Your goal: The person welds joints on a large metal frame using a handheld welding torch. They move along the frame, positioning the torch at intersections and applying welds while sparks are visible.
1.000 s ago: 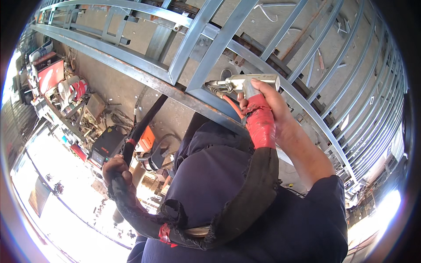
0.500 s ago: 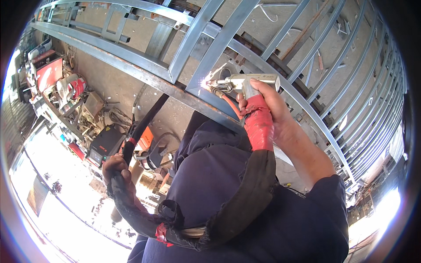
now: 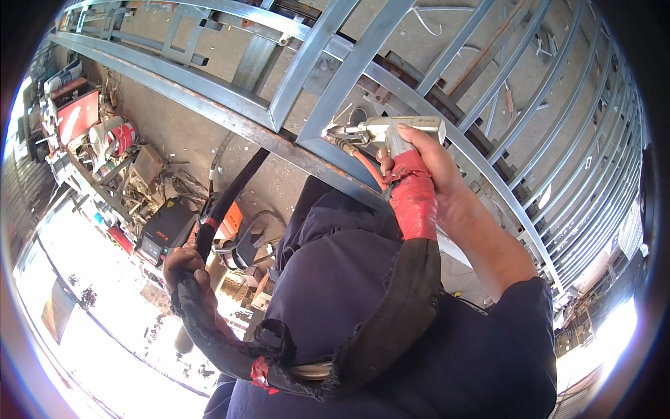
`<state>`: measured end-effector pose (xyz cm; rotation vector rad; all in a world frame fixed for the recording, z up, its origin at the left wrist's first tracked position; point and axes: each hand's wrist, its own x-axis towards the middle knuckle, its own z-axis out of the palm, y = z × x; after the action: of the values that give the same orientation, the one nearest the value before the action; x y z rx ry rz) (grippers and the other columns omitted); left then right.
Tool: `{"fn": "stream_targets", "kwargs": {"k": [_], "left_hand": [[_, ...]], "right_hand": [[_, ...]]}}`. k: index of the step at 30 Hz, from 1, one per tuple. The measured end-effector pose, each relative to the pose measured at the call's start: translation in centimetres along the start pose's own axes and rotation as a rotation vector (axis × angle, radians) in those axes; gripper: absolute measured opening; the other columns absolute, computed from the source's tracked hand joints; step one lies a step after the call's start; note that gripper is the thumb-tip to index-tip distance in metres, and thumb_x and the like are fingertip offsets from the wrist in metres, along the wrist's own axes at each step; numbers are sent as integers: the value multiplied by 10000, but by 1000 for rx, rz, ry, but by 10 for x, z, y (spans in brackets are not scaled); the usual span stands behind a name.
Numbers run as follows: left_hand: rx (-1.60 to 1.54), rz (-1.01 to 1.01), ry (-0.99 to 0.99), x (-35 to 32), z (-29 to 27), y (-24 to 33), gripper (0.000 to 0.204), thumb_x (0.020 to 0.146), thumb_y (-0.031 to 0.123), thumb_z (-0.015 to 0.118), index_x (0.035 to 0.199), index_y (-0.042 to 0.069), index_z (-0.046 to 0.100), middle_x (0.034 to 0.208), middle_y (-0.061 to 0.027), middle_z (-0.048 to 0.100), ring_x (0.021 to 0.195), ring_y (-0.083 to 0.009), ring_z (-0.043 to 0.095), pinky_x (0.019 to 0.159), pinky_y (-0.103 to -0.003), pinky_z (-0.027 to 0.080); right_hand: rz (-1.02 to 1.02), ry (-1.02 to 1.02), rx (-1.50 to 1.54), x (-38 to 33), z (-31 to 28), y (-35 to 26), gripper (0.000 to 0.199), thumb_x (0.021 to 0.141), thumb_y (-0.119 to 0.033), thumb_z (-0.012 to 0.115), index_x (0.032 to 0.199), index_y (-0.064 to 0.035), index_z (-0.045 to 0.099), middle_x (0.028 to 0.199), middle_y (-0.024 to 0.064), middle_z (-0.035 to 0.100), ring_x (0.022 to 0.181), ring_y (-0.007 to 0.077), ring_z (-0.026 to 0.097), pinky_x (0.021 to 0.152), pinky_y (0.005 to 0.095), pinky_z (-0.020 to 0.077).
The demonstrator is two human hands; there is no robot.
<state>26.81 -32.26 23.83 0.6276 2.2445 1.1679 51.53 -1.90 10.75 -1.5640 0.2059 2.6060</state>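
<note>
Two hands gripping | right hand (image 3: 433, 167) fingers closed round silver, red-taped torch (image 3: 391, 140) | left hand (image 3: 185, 269) fingers closed round black hose (image 3: 223, 202)

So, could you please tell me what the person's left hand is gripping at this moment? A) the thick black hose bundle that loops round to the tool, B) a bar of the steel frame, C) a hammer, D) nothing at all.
A: the left hand is closed round the black hose bundle, which loops under the arm up to the gun-shaped tool held in the right hand at the steel frame.
</note>
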Motion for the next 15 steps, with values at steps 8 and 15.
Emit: {"fn": "stream_targets", "kwargs": {"k": [8, 15], "left_hand": [[11, 43, 5, 1, -2, -5, 397, 917, 307, 805, 1163, 55, 621, 920, -16, 499, 937, -156, 499, 1000, -353, 405], [102, 68, 30, -4, -7, -11, 375, 954, 318, 784, 1161, 59, 608, 896, -11, 521, 924, -156, 509, 994, -373, 421]], "right_hand": [[-22, 5, -27, -4, 1, 1, 448, 1053, -363, 564, 1258, 35, 551, 970, 133, 692, 733, 179, 710, 594, 353, 623], [52, -138, 76, 5, -16, 1, 358, 1058, -318, 588, 1276, -56, 477, 1024, 142, 629, 854, 242, 686, 745, 488, 594]]}}
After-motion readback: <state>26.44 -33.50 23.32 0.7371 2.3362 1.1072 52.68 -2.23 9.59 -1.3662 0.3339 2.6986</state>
